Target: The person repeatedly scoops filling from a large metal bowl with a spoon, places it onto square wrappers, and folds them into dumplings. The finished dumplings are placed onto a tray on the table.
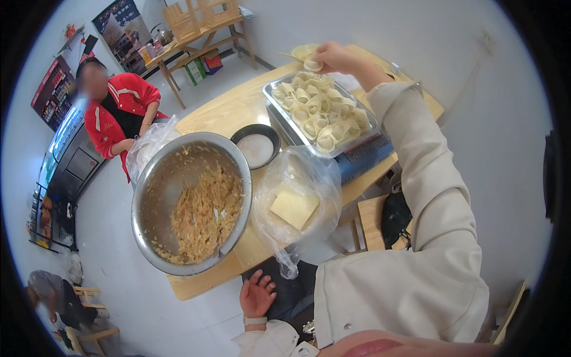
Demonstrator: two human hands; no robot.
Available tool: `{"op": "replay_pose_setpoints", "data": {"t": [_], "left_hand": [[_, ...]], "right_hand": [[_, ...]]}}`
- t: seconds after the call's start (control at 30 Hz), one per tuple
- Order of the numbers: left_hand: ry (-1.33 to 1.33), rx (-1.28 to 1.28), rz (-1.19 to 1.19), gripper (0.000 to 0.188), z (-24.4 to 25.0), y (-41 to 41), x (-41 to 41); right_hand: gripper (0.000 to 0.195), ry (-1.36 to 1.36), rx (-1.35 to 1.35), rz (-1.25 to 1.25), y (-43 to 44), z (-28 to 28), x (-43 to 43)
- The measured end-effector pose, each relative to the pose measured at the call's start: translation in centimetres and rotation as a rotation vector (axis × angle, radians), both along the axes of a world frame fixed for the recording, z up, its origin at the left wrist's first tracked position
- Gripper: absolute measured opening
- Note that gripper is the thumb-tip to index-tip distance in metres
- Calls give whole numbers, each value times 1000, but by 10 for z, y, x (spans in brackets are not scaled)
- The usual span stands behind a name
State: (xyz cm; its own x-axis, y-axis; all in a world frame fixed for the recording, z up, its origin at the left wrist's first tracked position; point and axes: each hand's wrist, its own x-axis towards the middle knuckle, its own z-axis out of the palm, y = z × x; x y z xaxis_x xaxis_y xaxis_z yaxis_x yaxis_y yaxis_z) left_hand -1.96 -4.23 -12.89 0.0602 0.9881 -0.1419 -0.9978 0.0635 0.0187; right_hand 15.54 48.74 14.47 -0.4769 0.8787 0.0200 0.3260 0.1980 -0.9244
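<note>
My right hand [335,58] reaches over the far end of a metal tray and pinches a folded wonton [313,66]. Below it, the tray [270,95] is heaped with wrapped wontons [319,107]. My left hand [258,292] is palm up by my lap, fingers apart and holding nothing. Square yellow wrappers [294,208] lie stacked on a clear plastic bag [267,223] at the table's near edge. Left of them stands a large steel bowl [154,187] with minced filling [207,218] in it.
A dark round pan [275,134] with pale contents sits between bowl and tray. Under the tray is a blue-sided scale-like device [366,160]. A green-rimmed bowl [303,50] stands behind. Across the wooden table [218,109], a person in a red jacket [122,107] is beside a plastic bag [147,149].
</note>
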Motion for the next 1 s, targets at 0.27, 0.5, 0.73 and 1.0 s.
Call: {"op": "replay_pose_setpoints", "data": {"t": [0.27,0.5,0.73,1.0], "left_hand": [[-52,44,-30,49,-4,7,-4],[-77,47,-21,50,-5,2,-8],[-34,59,-8,51,-10,-3,-7],[82,56,-6,49,-1,0,-4]], "right_hand": [[17,-392,661,-51,66,-41,-68],[19,-571,765,126,44,-52,-81],[18,-636,808,209,62,-55,-73],[15,-49,530,362,-52,8,-55]]}}
